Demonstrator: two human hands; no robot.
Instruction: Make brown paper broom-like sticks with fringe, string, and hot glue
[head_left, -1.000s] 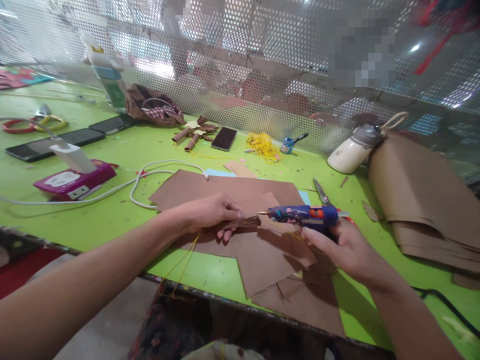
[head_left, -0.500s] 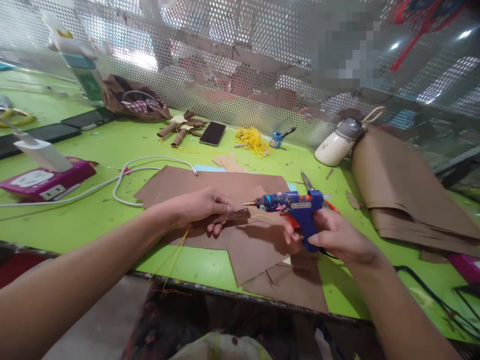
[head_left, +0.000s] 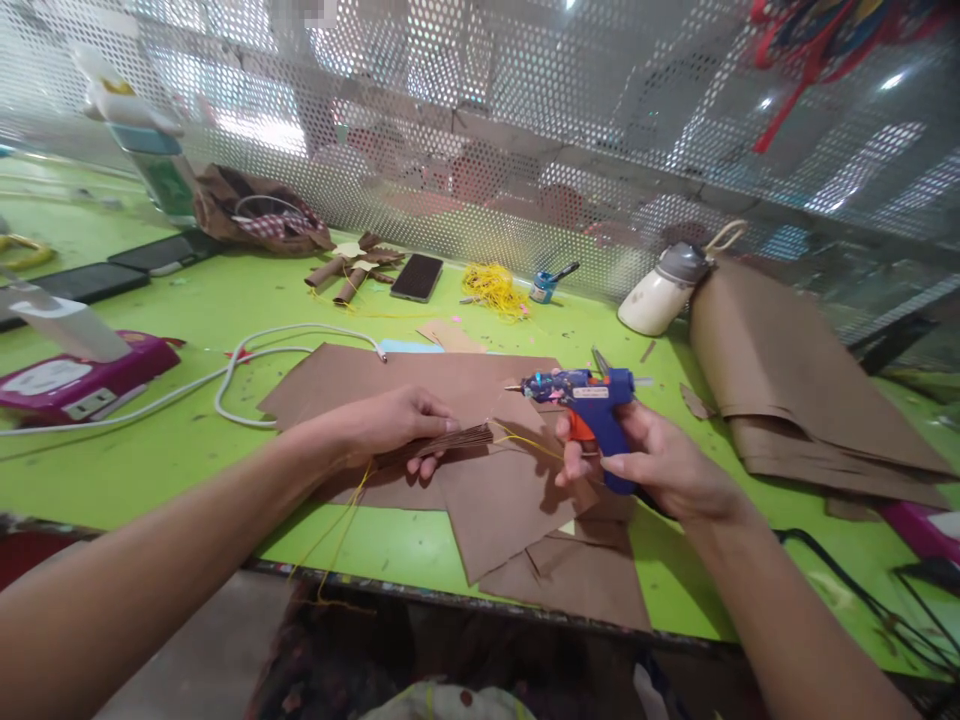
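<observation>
My left hand (head_left: 409,430) pinches a folded stack of brown paper (head_left: 469,437), whose pleated end points right. Yellow thread (head_left: 352,495) hangs from the stack over the table's front edge, and another strand runs from its right end toward my right hand. In my right hand (head_left: 652,455) is a blue glue gun (head_left: 589,395) with an orange trigger, its fingers wrapped about the handle. The nozzle points left and sits above the paper stack, apart from it. Under both hands lie brown paper sheets (head_left: 510,510), partly overlapping.
On the green table (head_left: 187,480) stand a purple power strip (head_left: 142,365) with a white cable (head_left: 225,385), a phone (head_left: 417,278), tangled yellow thread (head_left: 495,290) and a small blue jar (head_left: 542,288). A white bottle (head_left: 654,300) leans near folded brown paper (head_left: 795,370) at right. Perforated metal backs the table.
The glue gun's nozzle has drawn up and away from the end of the paper stack. My left hand keeps its hold, and the whole view has shifted slightly.
</observation>
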